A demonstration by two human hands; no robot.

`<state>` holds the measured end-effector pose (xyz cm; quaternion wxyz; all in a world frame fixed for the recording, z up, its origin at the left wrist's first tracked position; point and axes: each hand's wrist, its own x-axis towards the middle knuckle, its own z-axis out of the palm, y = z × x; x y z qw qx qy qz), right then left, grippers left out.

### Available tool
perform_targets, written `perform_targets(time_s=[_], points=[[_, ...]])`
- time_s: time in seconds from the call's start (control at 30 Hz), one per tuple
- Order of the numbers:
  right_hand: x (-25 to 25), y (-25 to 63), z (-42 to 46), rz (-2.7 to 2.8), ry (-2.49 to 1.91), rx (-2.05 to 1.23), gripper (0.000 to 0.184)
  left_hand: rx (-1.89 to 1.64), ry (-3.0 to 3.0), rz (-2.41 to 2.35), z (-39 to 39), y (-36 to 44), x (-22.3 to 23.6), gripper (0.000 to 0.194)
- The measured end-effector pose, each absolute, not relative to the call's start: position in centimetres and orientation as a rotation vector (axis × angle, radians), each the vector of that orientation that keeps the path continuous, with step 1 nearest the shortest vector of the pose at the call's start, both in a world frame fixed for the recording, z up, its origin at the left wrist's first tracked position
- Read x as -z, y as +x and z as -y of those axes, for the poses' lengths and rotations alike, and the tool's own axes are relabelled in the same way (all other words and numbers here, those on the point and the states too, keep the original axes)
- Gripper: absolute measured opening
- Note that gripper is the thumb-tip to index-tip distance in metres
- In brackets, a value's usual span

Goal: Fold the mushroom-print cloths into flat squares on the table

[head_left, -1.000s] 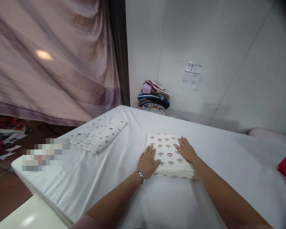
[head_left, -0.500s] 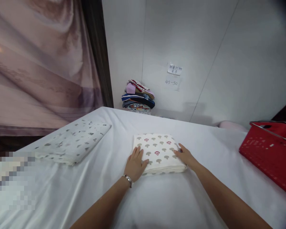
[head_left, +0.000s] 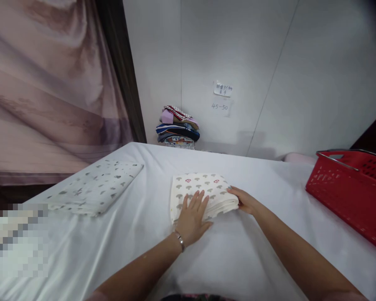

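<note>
A folded white cloth (head_left: 203, 184) with grey mushroom prints and a few red marks lies in front of me on the white-covered table (head_left: 138, 251). On its near left part rests my left hand (head_left: 192, 219), palm down with the fingers spread, a silver bracelet at the wrist. My right hand (head_left: 242, 200) grips the cloth's right edge, thumb on top and fingers underneath, and that side is slightly raised so its layers show. Further left lies another folded white cloth (head_left: 97, 188) with small grey and dark prints.
At the right stands a red plastic basket (head_left: 344, 196) with a metal handle. Behind the table a pile of folded fabrics (head_left: 178, 127) rests against the white wall (head_left: 238, 42), where paper notes (head_left: 222, 98) hang. A pinkish curtain (head_left: 50, 92) hangs at the left.
My left hand has slid rightward from the cloth's left edge onto its near part. My right hand has taken hold of the right edge and raised it a little. The view has shifted slightly.
</note>
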<state>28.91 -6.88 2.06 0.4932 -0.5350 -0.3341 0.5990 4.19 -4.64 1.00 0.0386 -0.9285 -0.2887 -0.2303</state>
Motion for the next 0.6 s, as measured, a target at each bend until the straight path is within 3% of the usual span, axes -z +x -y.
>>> perform_targets(time_s=[0.17,0.33,0.43,0.6], points=[[-2.9,28.8,6.8,0.763,-1.286,-1.438,0.032,0.687,-2.821,0.971,5.4,7.4,0.6,0.073],[-3.4,28.2,7.0,0.608,-1.385,-1.360,0.058,0.624,-2.817,1.037,4.4,7.7,1.3,0.072],[-3.5,28.1,7.6,0.616,-1.348,-1.334,0.069,0.628,-2.855,1.016,4.0,7.2,0.6,0.077],[-3.0,28.6,9.6,0.859,-1.123,-1.342,0.068,0.600,-2.906,1.181,3.0,6.3,-2.2,0.078]])
